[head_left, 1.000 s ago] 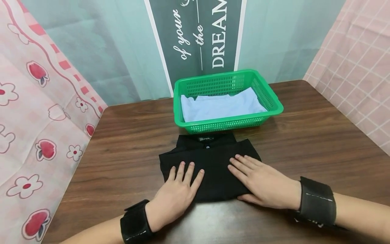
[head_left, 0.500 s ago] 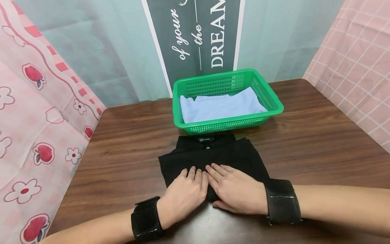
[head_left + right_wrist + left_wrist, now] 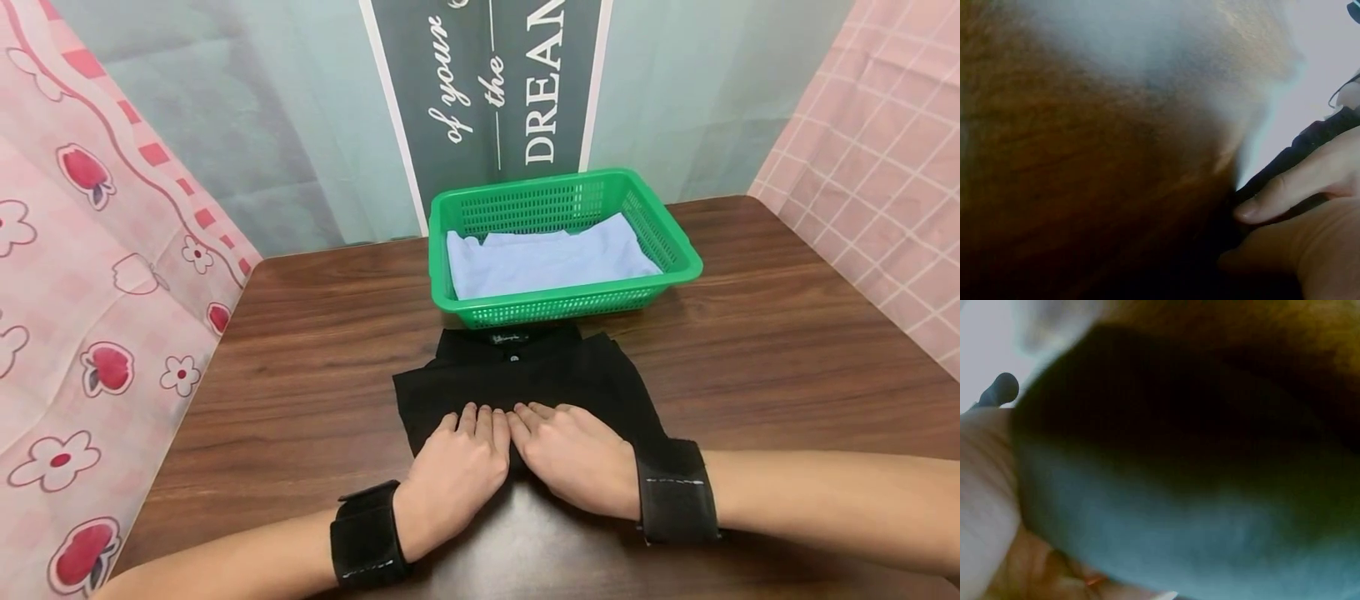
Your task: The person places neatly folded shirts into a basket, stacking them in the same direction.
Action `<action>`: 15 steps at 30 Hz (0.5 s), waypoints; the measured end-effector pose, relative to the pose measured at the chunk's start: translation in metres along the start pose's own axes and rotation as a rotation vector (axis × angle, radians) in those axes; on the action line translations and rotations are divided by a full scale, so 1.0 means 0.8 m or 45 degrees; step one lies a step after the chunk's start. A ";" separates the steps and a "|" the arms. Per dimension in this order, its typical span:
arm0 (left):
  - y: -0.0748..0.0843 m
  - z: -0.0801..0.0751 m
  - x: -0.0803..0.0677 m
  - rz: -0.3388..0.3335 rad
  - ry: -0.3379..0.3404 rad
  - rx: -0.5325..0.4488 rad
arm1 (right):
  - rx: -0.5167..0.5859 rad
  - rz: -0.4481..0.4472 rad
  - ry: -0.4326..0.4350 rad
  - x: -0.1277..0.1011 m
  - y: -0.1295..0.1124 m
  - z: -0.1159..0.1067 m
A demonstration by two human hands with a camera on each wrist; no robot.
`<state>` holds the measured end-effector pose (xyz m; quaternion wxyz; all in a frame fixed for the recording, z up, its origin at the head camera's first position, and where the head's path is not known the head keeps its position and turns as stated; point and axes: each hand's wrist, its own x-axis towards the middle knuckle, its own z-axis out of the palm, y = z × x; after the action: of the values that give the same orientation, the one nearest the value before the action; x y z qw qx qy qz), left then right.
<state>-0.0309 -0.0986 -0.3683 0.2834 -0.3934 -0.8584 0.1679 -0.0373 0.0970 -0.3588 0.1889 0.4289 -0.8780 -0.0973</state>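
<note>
A folded black shirt (image 3: 525,383) lies on the table, its collar and button toward the basket. My left hand (image 3: 459,475) and right hand (image 3: 581,458) meet side by side at its near edge, fingers bent over the top of the cloth. Both thumbs are hidden in the head view. In the right wrist view the right hand (image 3: 1325,219) has its thumb against the black cloth (image 3: 1319,134), gripping the edge. The left wrist view is mostly a dark blur, with part of the left hand (image 3: 985,494) at its side.
A green plastic basket (image 3: 566,302) stands just behind the shirt, holding a folded light blue garment (image 3: 551,262). The brown wooden table (image 3: 322,333) is bounded by a pink patterned cloth (image 3: 112,292), a teal curtain (image 3: 285,125) and a pink checked cloth (image 3: 892,175).
Both hands have slid inward from the shirt's sides to meet at its middle. Their fingers, spread flat before, are now bent, and the right thumb has gone out of sight in the head view.
</note>
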 end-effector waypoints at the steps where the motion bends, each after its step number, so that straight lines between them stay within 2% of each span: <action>1: 0.001 0.000 0.000 -0.009 -0.013 0.006 | 0.003 0.006 0.004 0.000 0.000 0.001; 5: 0.001 -0.001 -0.001 -0.022 -0.059 0.031 | 0.023 0.032 0.016 -0.005 0.000 0.004; 9: -0.004 0.000 -0.002 -0.045 -0.057 0.042 | 0.048 0.071 0.018 -0.014 0.007 0.007; 15: -0.012 0.003 -0.008 -0.107 -0.106 0.025 | 0.071 0.153 -0.026 -0.043 0.027 0.013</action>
<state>-0.0350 -0.1097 -0.3676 0.2580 -0.3469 -0.8835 0.1805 -0.0380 0.1374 -0.3698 0.1734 0.3793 -0.9065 -0.0658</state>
